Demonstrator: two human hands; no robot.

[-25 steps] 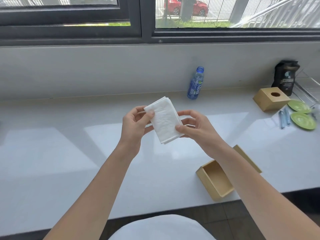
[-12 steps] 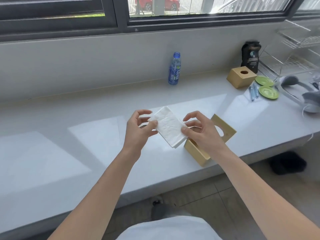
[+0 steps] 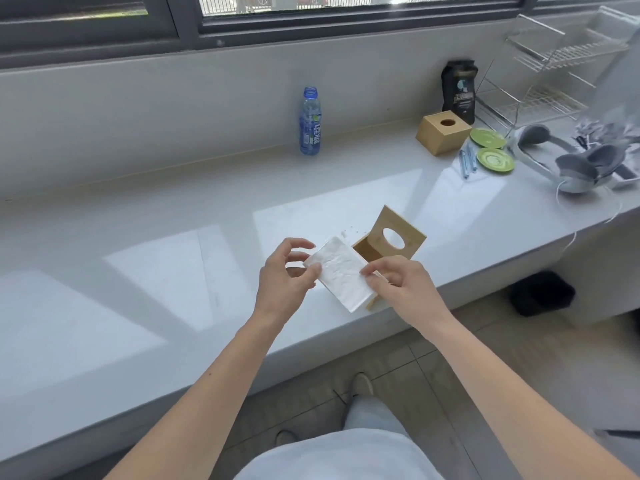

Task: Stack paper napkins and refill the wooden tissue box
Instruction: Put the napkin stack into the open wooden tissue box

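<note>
A white stack of folded paper napkins is held flat between both hands, just above the open wooden tissue box near the counter's front edge. My left hand pinches the stack's left edge. My right hand grips its right side and hides much of the box. The box's lid, with an oval hole, stands tilted up behind the opening.
A blue water bottle stands by the wall. A second wooden tissue box, a dark pouch, two green saucers, blue pens, headphones and a wire dish rack sit at the right. White counter.
Both hands have carried the napkin stack down and right, from in front of me to just over the open box. The view has tilted downward and rightward.
</note>
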